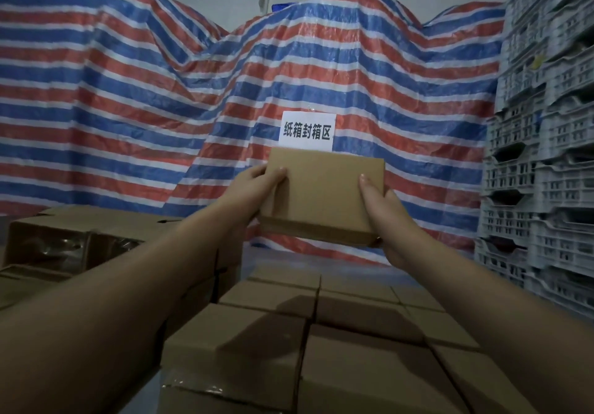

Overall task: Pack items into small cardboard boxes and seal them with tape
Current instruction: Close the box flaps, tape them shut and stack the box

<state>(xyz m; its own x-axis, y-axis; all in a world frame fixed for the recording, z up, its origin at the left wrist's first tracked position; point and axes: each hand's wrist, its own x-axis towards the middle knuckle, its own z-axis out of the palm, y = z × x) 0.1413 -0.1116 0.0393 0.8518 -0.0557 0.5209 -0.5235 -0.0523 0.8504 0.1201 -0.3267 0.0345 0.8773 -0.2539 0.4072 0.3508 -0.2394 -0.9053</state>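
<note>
both hands point(321, 198) hold a small cardboard box point(321, 193) aloft.

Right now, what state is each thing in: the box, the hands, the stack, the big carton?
small cardboard box: closed, held up in the air
left hand: grips its left edge
right hand: grips its right edge
stacked boxes: closed, packed in rows
large carton: open
</note>
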